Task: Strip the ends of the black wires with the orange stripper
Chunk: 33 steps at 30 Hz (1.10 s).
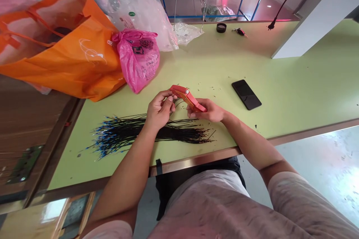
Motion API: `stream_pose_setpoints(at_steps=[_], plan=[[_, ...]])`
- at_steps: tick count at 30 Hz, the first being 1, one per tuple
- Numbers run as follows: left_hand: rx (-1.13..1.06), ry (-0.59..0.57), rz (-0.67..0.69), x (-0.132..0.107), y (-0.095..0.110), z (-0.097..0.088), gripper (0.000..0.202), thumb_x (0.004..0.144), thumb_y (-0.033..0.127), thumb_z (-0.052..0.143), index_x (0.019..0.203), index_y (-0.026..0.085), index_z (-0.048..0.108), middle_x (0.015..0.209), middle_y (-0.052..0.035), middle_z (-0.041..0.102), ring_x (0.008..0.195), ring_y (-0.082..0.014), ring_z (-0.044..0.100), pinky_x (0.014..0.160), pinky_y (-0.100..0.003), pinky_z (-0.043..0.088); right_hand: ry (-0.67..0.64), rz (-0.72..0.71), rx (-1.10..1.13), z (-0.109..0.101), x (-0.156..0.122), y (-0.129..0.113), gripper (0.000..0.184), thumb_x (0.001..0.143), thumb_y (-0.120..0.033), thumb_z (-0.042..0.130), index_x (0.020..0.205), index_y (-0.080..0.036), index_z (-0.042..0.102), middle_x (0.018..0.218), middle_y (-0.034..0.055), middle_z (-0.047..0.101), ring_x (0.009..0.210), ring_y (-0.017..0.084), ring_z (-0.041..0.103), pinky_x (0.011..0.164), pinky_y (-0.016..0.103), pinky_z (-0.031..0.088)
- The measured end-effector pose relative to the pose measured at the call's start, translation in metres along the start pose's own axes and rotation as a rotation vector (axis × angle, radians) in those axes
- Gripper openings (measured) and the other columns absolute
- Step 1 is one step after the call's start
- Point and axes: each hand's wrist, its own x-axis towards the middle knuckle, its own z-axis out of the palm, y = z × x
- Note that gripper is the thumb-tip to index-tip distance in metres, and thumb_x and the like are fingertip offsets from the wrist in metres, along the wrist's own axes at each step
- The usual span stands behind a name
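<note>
My right hand (206, 109) is wrapped round the handles of a red and orange wire stripper (185, 93), its head pointing up and left. Close to the tool's jaws, my left hand (161, 110) pinches a thin black wire (179, 101) between thumb and fingers. Whether the jaws are on the wire's end I cannot tell. Below both hands a thick bundle of black wires (179, 133) lies across the green table, with blue tips at its left end and bare-looking ends at the right. My left forearm covers part of the bundle.
An orange bag (84, 56), a knotted pink plastic bag (140, 59) and clear plastic bags (146, 15) stand at the back left. A black phone (246, 94) lies to the right. Farther back are a black ring-shaped lid (221, 27), keys (240, 32) and a hanging plug (271, 25).
</note>
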Motion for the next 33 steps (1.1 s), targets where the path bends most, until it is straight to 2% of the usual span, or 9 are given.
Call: stream_pose_setpoints(at_steps=[4, 8, 11, 18, 22, 24, 27, 30, 33], plan=[[0.028, 0.047, 0.002, 0.003, -0.002, -0.002, 0.035, 0.090, 0.054, 0.084, 0.100, 0.023, 0.074, 0.070, 0.0029, 0.064, 0.053, -0.0098, 0.057, 0.050, -0.021, 0.040, -0.087, 0.020, 0.035, 0.000, -0.002, -0.007, 0.031, 0.093, -0.037, 0.084, 0.109, -0.017, 0.068, 0.099, 0.0053, 0.078, 0.091, 0.019, 0.075, 0.093, 0.041, 0.065], [0.044, 0.035, 0.040, 0.002, 0.003, 0.000, 0.027, 0.089, 0.044, 0.083, 0.082, 0.021, 0.071, 0.072, 0.0002, 0.064, 0.055, -0.0105, 0.056, 0.053, -0.024, 0.042, -0.131, 0.098, 0.075, -0.002, -0.003, -0.007, 0.031, 0.092, -0.037, 0.085, 0.108, -0.016, 0.068, 0.100, 0.0066, 0.078, 0.092, 0.020, 0.077, 0.090, 0.040, 0.067], [0.103, 0.022, 0.058, 0.001, 0.004, -0.001, 0.020, 0.093, 0.040, 0.078, 0.086, 0.021, 0.075, 0.070, 0.0009, 0.061, 0.057, -0.0109, 0.054, 0.055, -0.024, 0.041, -0.139, 0.106, 0.022, -0.002, -0.003, -0.007, 0.030, 0.091, -0.035, 0.085, 0.107, -0.016, 0.069, 0.100, 0.0061, 0.078, 0.094, 0.019, 0.076, 0.092, 0.039, 0.066], [0.112, 0.172, 0.043, 0.005, -0.007, -0.010, 0.022, 0.097, 0.041, 0.074, 0.104, 0.020, 0.080, 0.066, 0.0028, 0.062, 0.058, -0.0113, 0.053, 0.057, -0.022, 0.042, -0.129, 0.105, -0.050, -0.003, -0.004, -0.012, 0.025, 0.091, -0.032, 0.082, 0.106, -0.017, 0.069, 0.099, 0.0043, 0.076, 0.093, 0.018, 0.073, 0.092, 0.039, 0.063], [0.102, 0.188, 0.028, 0.006, -0.008, -0.010, 0.023, 0.096, 0.042, 0.074, 0.104, 0.021, 0.080, 0.066, 0.0026, 0.062, 0.057, -0.0115, 0.053, 0.056, -0.022, 0.042, -0.138, 0.104, -0.048, 0.000, -0.004, -0.010, 0.027, 0.089, -0.032, 0.083, 0.107, -0.017, 0.068, 0.097, 0.0033, 0.075, 0.092, 0.018, 0.072, 0.092, 0.038, 0.062], [0.098, 0.128, 0.011, 0.005, -0.005, -0.008, 0.020, 0.093, 0.041, 0.076, 0.096, 0.021, 0.079, 0.063, 0.0033, 0.060, 0.055, -0.0112, 0.050, 0.054, -0.023, 0.040, -0.135, 0.087, -0.026, 0.002, -0.002, -0.009, 0.027, 0.089, -0.032, 0.083, 0.105, -0.017, 0.068, 0.095, 0.0025, 0.074, 0.089, 0.018, 0.071, 0.089, 0.037, 0.061], [0.136, -0.043, -0.009, 0.002, 0.002, -0.004, 0.016, 0.088, 0.036, 0.077, 0.083, 0.021, 0.076, 0.061, 0.0031, 0.058, 0.053, -0.0112, 0.048, 0.053, -0.024, 0.038, -0.108, 0.038, 0.032, 0.003, -0.001, -0.007, 0.028, 0.090, -0.033, 0.083, 0.107, -0.017, 0.067, 0.091, 0.0013, 0.072, 0.086, 0.017, 0.070, 0.089, 0.037, 0.059], [0.196, -0.207, 0.029, -0.002, 0.007, -0.001, 0.013, 0.083, 0.034, 0.077, 0.079, 0.021, 0.077, 0.073, -0.0021, 0.068, 0.060, -0.0134, 0.056, 0.057, -0.026, 0.044, -0.046, 0.003, 0.055, 0.002, -0.001, -0.006, 0.032, 0.091, -0.036, 0.084, 0.112, -0.018, 0.068, 0.096, 0.0027, 0.074, 0.089, 0.018, 0.070, 0.089, 0.037, 0.059], [0.235, -0.326, 0.032, -0.004, 0.009, -0.001, 0.016, 0.082, 0.037, 0.079, 0.084, 0.020, 0.081, 0.087, -0.0065, 0.076, 0.068, -0.0158, 0.062, 0.060, -0.027, 0.047, 0.001, -0.016, 0.059, 0.001, 0.000, -0.004, 0.034, 0.089, -0.038, 0.086, 0.110, -0.018, 0.068, 0.099, 0.0036, 0.075, 0.091, 0.018, 0.070, 0.088, 0.036, 0.058]])
